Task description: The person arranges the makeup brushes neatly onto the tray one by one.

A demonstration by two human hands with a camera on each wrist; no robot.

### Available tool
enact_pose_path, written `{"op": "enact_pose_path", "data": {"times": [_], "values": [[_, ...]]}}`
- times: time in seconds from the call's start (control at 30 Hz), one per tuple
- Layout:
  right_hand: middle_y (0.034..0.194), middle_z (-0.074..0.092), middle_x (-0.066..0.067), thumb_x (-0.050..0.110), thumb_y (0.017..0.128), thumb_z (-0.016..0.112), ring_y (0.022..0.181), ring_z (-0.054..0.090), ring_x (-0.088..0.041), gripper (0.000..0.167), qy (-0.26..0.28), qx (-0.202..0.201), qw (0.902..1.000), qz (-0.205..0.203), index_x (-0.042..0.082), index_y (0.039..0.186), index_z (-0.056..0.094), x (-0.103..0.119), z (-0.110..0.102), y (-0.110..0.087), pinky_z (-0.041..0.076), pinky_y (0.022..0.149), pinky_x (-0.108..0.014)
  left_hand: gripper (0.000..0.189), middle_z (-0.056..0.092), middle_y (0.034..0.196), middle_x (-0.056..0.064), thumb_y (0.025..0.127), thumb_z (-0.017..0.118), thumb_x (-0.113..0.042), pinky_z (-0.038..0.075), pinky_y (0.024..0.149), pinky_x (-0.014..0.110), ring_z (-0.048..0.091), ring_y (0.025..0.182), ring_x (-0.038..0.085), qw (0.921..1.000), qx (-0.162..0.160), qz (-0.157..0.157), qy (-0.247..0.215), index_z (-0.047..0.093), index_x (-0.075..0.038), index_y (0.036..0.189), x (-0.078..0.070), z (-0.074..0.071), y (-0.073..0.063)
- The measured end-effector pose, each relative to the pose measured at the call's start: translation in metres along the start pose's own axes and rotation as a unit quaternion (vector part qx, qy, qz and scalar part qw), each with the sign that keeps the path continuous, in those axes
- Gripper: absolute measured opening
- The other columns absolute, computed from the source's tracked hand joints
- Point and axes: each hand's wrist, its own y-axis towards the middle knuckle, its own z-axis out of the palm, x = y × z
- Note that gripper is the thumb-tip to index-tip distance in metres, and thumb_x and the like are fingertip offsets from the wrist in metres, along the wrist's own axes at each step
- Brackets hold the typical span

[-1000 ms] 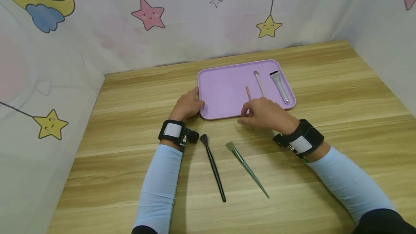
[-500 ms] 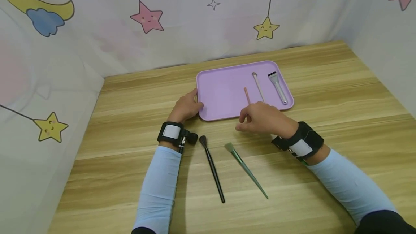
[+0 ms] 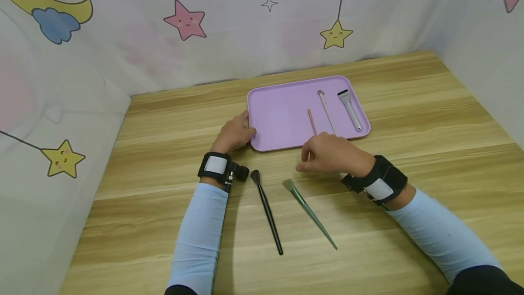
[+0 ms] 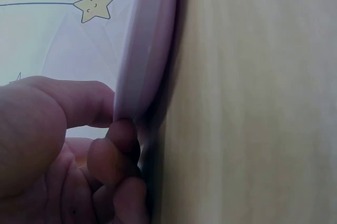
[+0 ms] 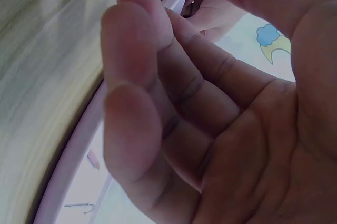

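My left hand (image 3: 234, 133) holds the left edge of a lilac tray (image 3: 278, 124); in the left wrist view the thumb (image 4: 89, 100) lies over the rim and fingers tuck under it. My right hand (image 3: 333, 153) hovers at the tray's front edge, fingers loosely bent and nothing between them, as the right wrist view shows. Inside the tray lie a thin pink makeup brush (image 3: 312, 122), a slim white makeup brush (image 3: 326, 109) and a silver flat makeup brush (image 3: 352, 112) with a black tip. The lower end of the pink one is hidden behind the right hand.
On the wooden table (image 3: 163, 222), in front of the tray, lie a black makeup brush (image 3: 268, 215) and a green makeup brush (image 3: 312, 215). Pale cloth with cartoon stars hangs along the back and sides.
My right hand has drawn back slightly toward me, baring more of the pink and white makeup brushes. The left hand keeps its hold on the tray.
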Motion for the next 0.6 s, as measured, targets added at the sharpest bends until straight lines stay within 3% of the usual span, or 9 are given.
{"op": "enact_pose_path", "data": {"times": [0.1, 0.33, 0.6], "values": [[0.079, 0.068, 0.003, 0.046, 0.082, 0.070, 0.066, 0.059, -0.011, 0.033, 0.001, 0.009, 0.9999, -0.006, 0.016, 0.092, 0.074, 0.0012, 0.0007, -0.0011, 0.045, 0.055, -0.026, 0.074, 0.040, 0.149, 0.009, 0.092, 0.051, -0.027, 0.040, 0.080, 0.033, 0.053, 0.092, 0.026, 1.0000, -0.001, 0.000, 0.003, 0.016, -0.013, 0.155, -0.0005, 0.0001, -0.0003], [0.082, 0.068, 0.003, 0.047, 0.080, 0.072, 0.068, 0.060, -0.010, 0.033, -0.010, 0.027, 0.9995, -0.013, 0.016, 0.092, 0.074, 0.0053, 0.0021, -0.0033, 0.046, 0.058, -0.026, 0.074, 0.054, 0.129, 0.014, 0.091, 0.050, -0.027, 0.040, 0.066, 0.032, 0.047, 0.062, 0.019, 1.0000, -0.006, 0.004, 0.004, 0.017, -0.012, 0.155, 0.0006, 0.0006, 0.0005], [0.084, 0.068, 0.003, 0.048, 0.080, 0.071, 0.067, 0.060, -0.010, 0.033, -0.012, 0.044, 0.9988, -0.019, 0.016, 0.090, 0.073, 0.0074, 0.0032, -0.0039, 0.046, 0.058, -0.026, 0.074, 0.042, 0.146, 0.010, 0.090, 0.051, -0.026, 0.039, 0.069, 0.031, 0.049, 0.073, 0.023, 1.0000, -0.008, 0.002, -0.001, 0.018, -0.012, 0.155, 0.0014, 0.0006, 0.0021]]}}
